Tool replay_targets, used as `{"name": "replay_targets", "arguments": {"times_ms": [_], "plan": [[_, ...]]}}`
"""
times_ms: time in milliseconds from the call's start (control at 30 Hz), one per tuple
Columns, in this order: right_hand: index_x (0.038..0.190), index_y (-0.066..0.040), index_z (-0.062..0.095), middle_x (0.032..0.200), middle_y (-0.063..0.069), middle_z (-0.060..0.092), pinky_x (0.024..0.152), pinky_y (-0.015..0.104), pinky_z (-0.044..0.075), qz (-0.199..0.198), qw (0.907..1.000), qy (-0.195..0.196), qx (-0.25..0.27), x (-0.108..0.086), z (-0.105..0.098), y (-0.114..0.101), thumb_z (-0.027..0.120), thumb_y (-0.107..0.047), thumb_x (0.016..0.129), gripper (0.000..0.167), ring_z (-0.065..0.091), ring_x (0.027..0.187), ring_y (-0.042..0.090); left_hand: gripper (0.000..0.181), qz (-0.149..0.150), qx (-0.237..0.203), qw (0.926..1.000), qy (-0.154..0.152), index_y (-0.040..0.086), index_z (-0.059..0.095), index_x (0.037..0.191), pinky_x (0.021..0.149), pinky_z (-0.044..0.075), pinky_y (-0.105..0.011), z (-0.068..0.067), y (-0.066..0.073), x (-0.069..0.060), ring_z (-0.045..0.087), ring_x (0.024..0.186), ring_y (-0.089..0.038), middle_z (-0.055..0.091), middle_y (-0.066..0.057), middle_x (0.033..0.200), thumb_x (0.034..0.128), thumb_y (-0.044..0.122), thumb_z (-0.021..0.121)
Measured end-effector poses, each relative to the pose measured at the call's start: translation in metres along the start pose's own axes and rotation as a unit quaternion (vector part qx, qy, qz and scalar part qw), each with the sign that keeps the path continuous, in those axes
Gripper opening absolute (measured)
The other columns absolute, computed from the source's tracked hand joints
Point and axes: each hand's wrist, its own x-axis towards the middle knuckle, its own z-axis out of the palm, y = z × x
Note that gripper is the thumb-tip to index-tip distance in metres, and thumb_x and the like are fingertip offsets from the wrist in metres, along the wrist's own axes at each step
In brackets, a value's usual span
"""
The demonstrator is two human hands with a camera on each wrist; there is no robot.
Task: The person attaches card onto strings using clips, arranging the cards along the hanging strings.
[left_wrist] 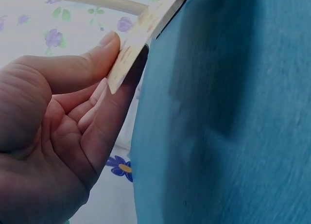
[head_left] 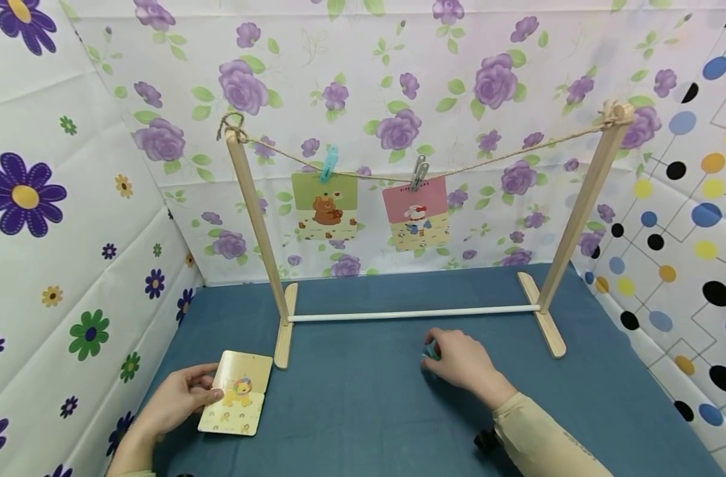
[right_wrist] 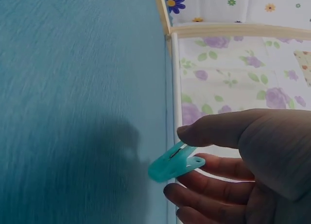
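My left hand [head_left: 175, 401] pinches a yellow card [head_left: 244, 377] with a small lion-like cartoon, between thumb and fingers, above the cloth at the left. In the left wrist view the card [left_wrist: 133, 44] appears nearly edge-on. A teal clothespin [right_wrist: 170, 163] is held between thumb and fingers of my right hand [head_left: 461, 361], over the cloth in front of the white rod. Behind, a twine line [head_left: 506, 156] carries a green bear card [head_left: 326, 209] under a blue clothespin [head_left: 329, 164] and a pink rabbit card [head_left: 419, 215] under a metal-coloured clip [head_left: 419, 173].
Two wooden posts [head_left: 256, 225] on flat feet [head_left: 550, 331] bear the twine, and a white rod [head_left: 411, 313] joins them low down. Blue cloth [head_left: 351, 397] covers the table. Patterned sheets [head_left: 399, 79] enclose the back and sides. A small black object [head_left: 487, 440] is by the right sleeve.
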Motion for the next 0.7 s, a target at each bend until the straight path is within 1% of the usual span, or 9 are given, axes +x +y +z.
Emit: {"name": "replay_targets", "arguments": {"times_ms": [100,167,233,333,433,500,633,700], "plan": [[0.130,-0.012,0.073,0.078,-0.007,0.060,0.052,0.034,0.044,0.002,1.0000,0.001,0.004,-0.002,-0.003,0.003,0.085,-0.030,0.094,0.042,0.052,0.055,0.011,0.073,0.001,-0.005,1.0000,0.000,-0.013,0.046,0.154,0.066,0.060,-0.039,0.003,0.002,0.001,0.067,0.084,-0.024,0.064,-0.013,0.106,0.0945,0.008,0.083],[0.131,-0.011,0.074,0.079,-0.007,0.062,0.053,0.034,0.045,0.000,1.0000,0.005,0.004,-0.004,-0.005,0.006,0.084,-0.029,0.095,0.042,0.052,0.056,0.010,0.073,0.000,-0.006,1.0000,0.000,-0.012,0.046,0.154,0.067,0.060,-0.039,0.004,0.004,0.002,0.067,0.085,-0.024,0.064,-0.013,0.106,0.0942,0.008,0.083],[0.128,-0.012,0.076,0.082,-0.006,0.064,0.055,0.034,0.047,-0.001,0.9999,0.008,0.007,-0.005,-0.008,0.009,0.085,-0.029,0.094,0.038,0.053,0.058,0.008,0.073,0.000,-0.004,1.0000,0.001,-0.012,0.046,0.154,0.069,0.061,-0.039,0.006,0.007,0.003,0.067,0.085,-0.024,0.064,-0.013,0.106,0.0941,0.009,0.084],[0.117,-0.015,0.078,0.086,-0.006,0.066,0.059,0.034,0.050,-0.004,0.9998,0.017,0.013,-0.008,-0.012,0.014,0.086,-0.028,0.093,0.029,0.055,0.063,0.006,0.072,0.004,-0.004,1.0000,0.006,-0.010,0.048,0.153,0.070,0.061,-0.038,0.008,0.012,0.004,0.067,0.084,-0.024,0.066,-0.013,0.106,0.0940,0.010,0.084],[0.113,-0.015,0.075,0.087,-0.005,0.067,0.060,0.034,0.051,-0.005,0.9995,0.020,0.025,-0.009,-0.018,0.019,0.087,-0.026,0.092,0.026,0.057,0.066,0.006,0.070,0.019,-0.012,0.9997,0.006,-0.012,0.048,0.151,0.072,0.062,-0.037,0.010,0.018,0.004,0.068,0.084,-0.024,0.067,-0.014,0.106,0.0948,0.010,0.084],[0.114,-0.015,0.074,0.090,-0.005,0.069,0.060,0.033,0.053,-0.006,0.9993,0.021,0.031,-0.011,-0.023,0.022,0.087,-0.024,0.092,0.027,0.060,0.069,0.006,0.067,0.029,-0.026,0.9992,0.004,-0.012,0.049,0.149,0.072,0.063,-0.037,0.013,0.022,0.003,0.070,0.084,-0.024,0.068,-0.014,0.106,0.0952,0.008,0.083],[0.124,-0.011,0.074,0.097,-0.001,0.072,0.062,0.035,0.054,-0.008,0.9993,0.024,0.029,-0.016,-0.032,0.028,0.086,-0.021,0.092,0.036,0.065,0.076,0.010,0.057,0.058,-0.056,0.9967,-0.007,-0.013,0.053,0.144,0.072,0.063,-0.036,0.021,0.028,0.001,0.072,0.085,-0.024,0.070,-0.015,0.106,0.0964,0.004,0.080],[0.127,-0.011,0.075,0.101,0.002,0.074,0.066,0.038,0.056,-0.009,0.9993,0.028,0.022,-0.019,-0.035,0.032,0.085,-0.022,0.093,0.037,0.067,0.081,0.014,0.052,0.072,-0.067,0.9951,-0.012,-0.012,0.055,0.140,0.072,0.063,-0.036,0.025,0.031,0.001,0.073,0.084,-0.024,0.070,-0.014,0.105,0.0965,0.003,0.080]]}}
